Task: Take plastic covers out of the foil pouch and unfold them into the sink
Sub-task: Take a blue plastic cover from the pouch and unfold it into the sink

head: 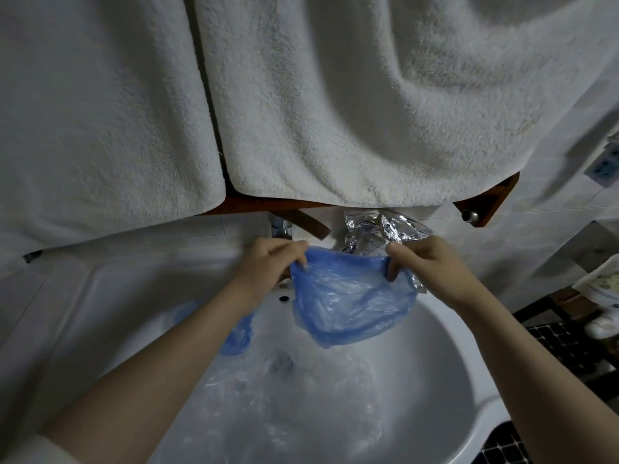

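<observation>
Head view: left hand (268, 262) and right hand (425, 259) pinch a blue cover (348, 296) above the sink (445, 356); spreading its rim gently should prevent tearing.

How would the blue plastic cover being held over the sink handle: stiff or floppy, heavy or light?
Probably floppy: the blue plastic cover sags between the left hand and right hand. Likely very light, being thin and translucent. Possibly slippery, given its sheen.
</observation>
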The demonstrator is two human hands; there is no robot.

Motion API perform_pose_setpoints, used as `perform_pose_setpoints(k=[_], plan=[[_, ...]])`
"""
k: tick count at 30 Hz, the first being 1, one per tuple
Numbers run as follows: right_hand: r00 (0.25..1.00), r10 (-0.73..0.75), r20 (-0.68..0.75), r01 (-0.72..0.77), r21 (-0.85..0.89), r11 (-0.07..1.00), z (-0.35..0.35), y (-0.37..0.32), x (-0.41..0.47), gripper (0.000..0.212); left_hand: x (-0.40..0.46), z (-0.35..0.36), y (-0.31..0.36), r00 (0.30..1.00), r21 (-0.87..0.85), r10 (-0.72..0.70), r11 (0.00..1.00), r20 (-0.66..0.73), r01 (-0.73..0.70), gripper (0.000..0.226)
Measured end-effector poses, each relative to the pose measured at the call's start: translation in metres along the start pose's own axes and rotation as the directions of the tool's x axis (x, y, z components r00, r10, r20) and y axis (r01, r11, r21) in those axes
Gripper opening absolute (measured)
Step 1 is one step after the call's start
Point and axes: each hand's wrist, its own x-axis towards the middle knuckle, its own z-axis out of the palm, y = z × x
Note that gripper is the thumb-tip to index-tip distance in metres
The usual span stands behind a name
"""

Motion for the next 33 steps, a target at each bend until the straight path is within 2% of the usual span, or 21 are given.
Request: perform_pose_setpoints(k=[2, 4, 7, 10, 12, 16, 19, 21, 24, 27, 29, 31, 33], plan=[[0.989, 0.078, -0.127, -0.069, 0.077, 0.995, 0.012, -0.005, 0.002, 0.050, -0.001, 0.007, 0.000, 0.996, 0.094, 0.071, 0.993, -0.059, -0.065, 0.029], [0.974, 0.138, -0.181, -0.100, 0.205, 0.974, 0.020, -0.003, 0.005, 0.038, -0.001, 0.009, -0.002, 0.993, 0.115, 0.076, 0.991, -0.088, -0.066, 0.025], [0.976, 0.185, -0.117, -0.126, 0.390, 0.912, 0.023, 0.002, 0.005, 0.042, 0.001, 0.007, -0.002, 0.994, -0.031, -0.018, 0.999, -0.106, 0.015, 0.027], [0.981, 0.191, -0.032, -0.147, 0.516, 0.844, 0.023, 0.002, 0.002, 0.038, 0.001, 0.005, -0.002, 0.993, -0.147, -0.119, 0.982, -0.012, 0.116, 0.038], [0.987, 0.160, -0.001, -0.136, 0.526, 0.840, 0.020, -0.002, 0.000, 0.032, -0.001, 0.005, 0.000, 0.986, -0.205, -0.164, 0.965, 0.031, 0.167, 0.043], [0.995, 0.099, -0.022, -0.085, 0.343, 0.936, 0.014, -0.010, -0.004, 0.029, -0.002, 0.006, 0.003, 0.980, -0.244, -0.188, 0.950, 0.059, 0.197, 0.031], [0.996, 0.016, -0.083, -0.014, 0.020, 1.000, 0.011, -0.014, -0.004, 0.031, -0.005, 0.012, 0.004, 0.986, -0.160, -0.158, 0.973, 0.048, 0.164, 0.030], [0.985, -0.098, -0.141, 0.072, -0.179, 0.981, 0.010, -0.015, -0.004, 0.024, -0.008, 0.018, 0.008, 0.992, -0.132, -0.126, 0.983, -0.001, 0.124, 0.032], [0.941, -0.273, -0.199, 0.185, -0.372, 0.910, 0.008, -0.018, -0.004, 0.014, -0.009, 0.023, 0.011, 0.993, -0.098, -0.097, 0.991, -0.074, 0.090, 0.033], [0.914, -0.378, -0.147, 0.257, -0.511, 0.820, 0.006, -0.019, -0.003, 0.010, -0.006, 0.023, 0.008, 0.991, 0.102, -0.022, 0.994, -0.135, 0.036, 0.025], [0.916, -0.382, -0.121, 0.268, -0.521, 0.810, 0.004, -0.019, -0.003, 0.006, -0.003, 0.022, 0.006, 0.990, 0.242, 0.048, 0.970, -0.136, -0.014, 0.018], [0.934, -0.339, -0.111, 0.260, -0.437, 0.861, -0.001, -0.017, -0.003, 0.001, -0.001, 0.020, 0.005, 0.988, 0.345, 0.112, 0.936, -0.102, -0.071, 0.014], [0.958, -0.267, -0.107, 0.218, -0.332, 0.918, -0.008, -0.012, -0.002, 0.008, -0.002, 0.017, 0.003, 0.994, 0.329, 0.101, 0.941, -0.046, -0.080, 0.010]])
